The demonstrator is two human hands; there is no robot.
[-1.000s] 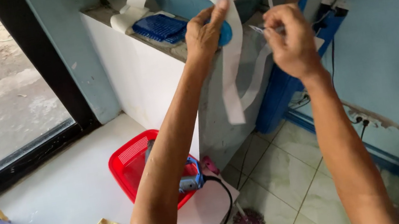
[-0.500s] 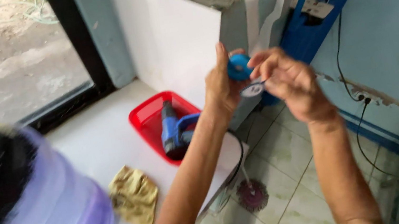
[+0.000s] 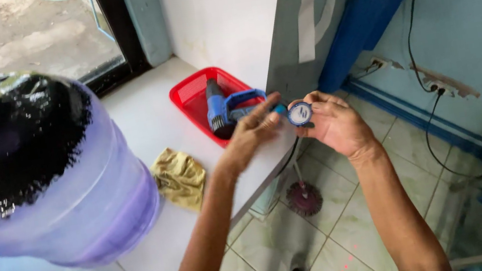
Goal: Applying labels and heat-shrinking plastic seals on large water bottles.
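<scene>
Since half a second ago the view is tipping further down, so the jug (image 3: pixel 33 168) is filling the left side and my hands are sitting lower, over the edge of the white ledge (image 3: pixel 141 116). I am holding a small round blue cap (image 3: pixel 300 113) with a white face in my right hand (image 3: pixel 335 126), its fingers curling around the cap from behind and pinching it at the rim. My left hand (image 3: pixel 251 132) is reaching in from the other side, fingers pressed together and the fingertips (image 3: pixel 273 99) touching a blue piece just beside the cap; I cannot tell whether that piece is part of the cap. To handle it well, I judge I should be keeping the right-hand grip steady and turning the white face upward, letting the left fingertips work only at the rim. The cap is lying between the two hands, above the ledge edge, just right of the red tray (image 3: pixel 188 95) with the blue drill (image 3: pixel 218 108), and well clear of the yellow rag (image 3: pixel 180 177).
</scene>
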